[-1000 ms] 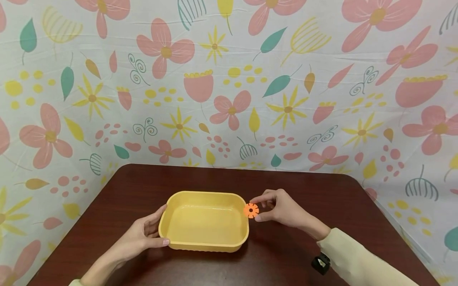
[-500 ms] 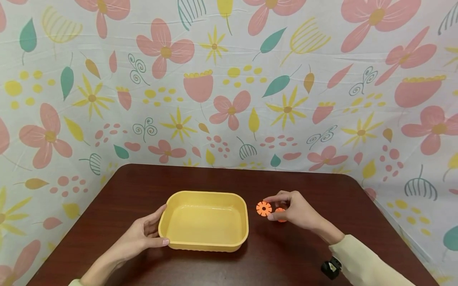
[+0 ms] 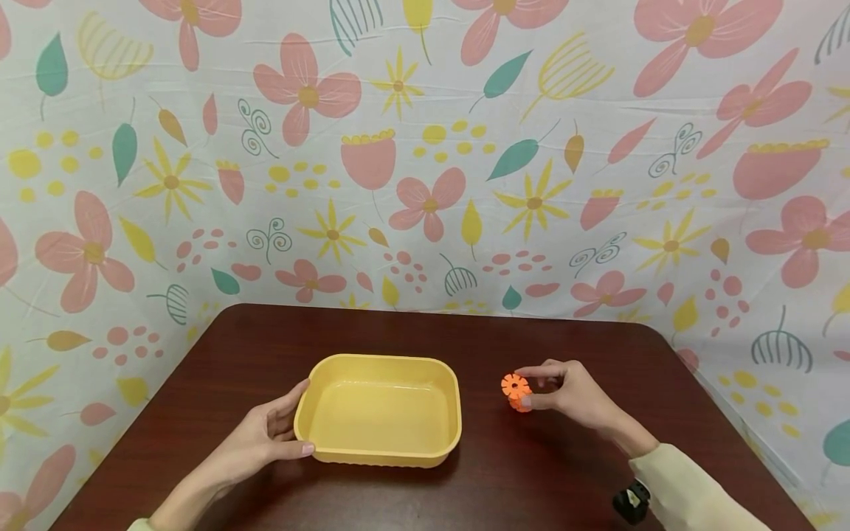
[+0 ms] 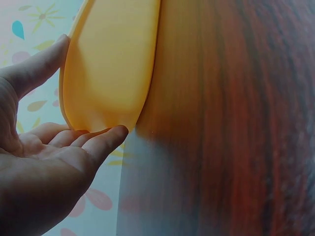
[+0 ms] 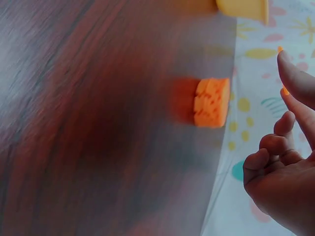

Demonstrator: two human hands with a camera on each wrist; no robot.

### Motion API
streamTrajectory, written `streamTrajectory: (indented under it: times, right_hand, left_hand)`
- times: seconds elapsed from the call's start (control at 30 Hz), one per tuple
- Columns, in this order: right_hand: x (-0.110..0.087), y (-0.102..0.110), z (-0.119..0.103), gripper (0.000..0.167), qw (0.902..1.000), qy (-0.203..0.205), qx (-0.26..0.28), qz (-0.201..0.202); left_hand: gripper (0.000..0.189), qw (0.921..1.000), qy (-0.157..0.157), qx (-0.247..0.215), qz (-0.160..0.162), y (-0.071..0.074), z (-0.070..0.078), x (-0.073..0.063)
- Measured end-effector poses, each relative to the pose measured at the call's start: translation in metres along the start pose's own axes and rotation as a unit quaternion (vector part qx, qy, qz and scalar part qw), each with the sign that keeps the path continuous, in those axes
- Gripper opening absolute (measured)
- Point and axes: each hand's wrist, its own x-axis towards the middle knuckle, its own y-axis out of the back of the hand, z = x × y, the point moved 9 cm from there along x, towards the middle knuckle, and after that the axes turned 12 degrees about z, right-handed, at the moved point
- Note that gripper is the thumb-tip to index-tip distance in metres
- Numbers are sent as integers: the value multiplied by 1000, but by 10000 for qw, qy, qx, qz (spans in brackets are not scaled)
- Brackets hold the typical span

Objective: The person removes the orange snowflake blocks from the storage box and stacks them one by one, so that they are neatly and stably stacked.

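A shallow yellow plastic tray (image 3: 378,420) sits on the table, nothing inside it. My left hand (image 3: 255,446) holds its left end, thumb at the near corner and fingers along the side; in the left wrist view that hand (image 4: 54,152) spans the tray's end. Right of the tray, my right hand (image 3: 574,394) pinches an orange notched plastic disc (image 3: 515,386) between thumb and forefinger. Just below the disc stands a short stack of orange notched discs (image 5: 211,103), partly hidden by the disc and thumb in the head view.
The dark brown wooden table (image 3: 398,501) has rounded far corners. A white cloth with a floral print (image 3: 425,147) hangs behind and beside it. A black strap device (image 3: 631,501) is on the right wrist at the pale sleeve (image 3: 684,479).
My right hand has moved right with the orange disc, from the tray's right rim to above the orange stack. The left hand and the tray have stayed put.
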Motion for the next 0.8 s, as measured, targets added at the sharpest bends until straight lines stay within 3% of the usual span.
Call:
streamTrajectory:
  times: [0.2, 0.6, 0.8]
  right_hand:
    - [-3, 8, 15, 42, 9999, -73, -93, 60]
    - [-5, 11, 43, 46, 9979, -621, -163, 15]
    - [-5, 9, 49, 45, 9980, -601, -203, -10]
  left_hand:
    - [101, 10000, 9, -10, -16, -1, 0, -1]
    - [101, 10000, -30, 28, -14, 0, 1, 0]
    - [100, 10000, 15, 21, -2, -1, 2, -1]
